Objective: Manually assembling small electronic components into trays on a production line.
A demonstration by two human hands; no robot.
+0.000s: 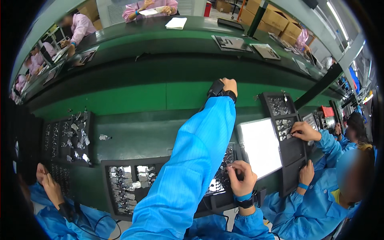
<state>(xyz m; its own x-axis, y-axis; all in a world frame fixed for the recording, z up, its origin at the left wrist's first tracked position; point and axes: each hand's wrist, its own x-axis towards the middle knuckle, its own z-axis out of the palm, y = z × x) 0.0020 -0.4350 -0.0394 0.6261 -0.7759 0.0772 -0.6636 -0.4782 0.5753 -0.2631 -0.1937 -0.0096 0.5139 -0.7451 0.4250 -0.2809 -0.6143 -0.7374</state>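
Works at a dark green desk, facing cardboard boxes too distant to read. Holds right hand curled over black tray, pinch unclear; cannot tell grip of left hand.

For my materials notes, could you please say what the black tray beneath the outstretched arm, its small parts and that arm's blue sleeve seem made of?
Black tray: matte, probably foam or plastic, given its dull, thick rim.
Small parts: apparently shiny metal, from their silvery glints.
Blue sleeve: likely woven cloth, with soft creases and fine lines.
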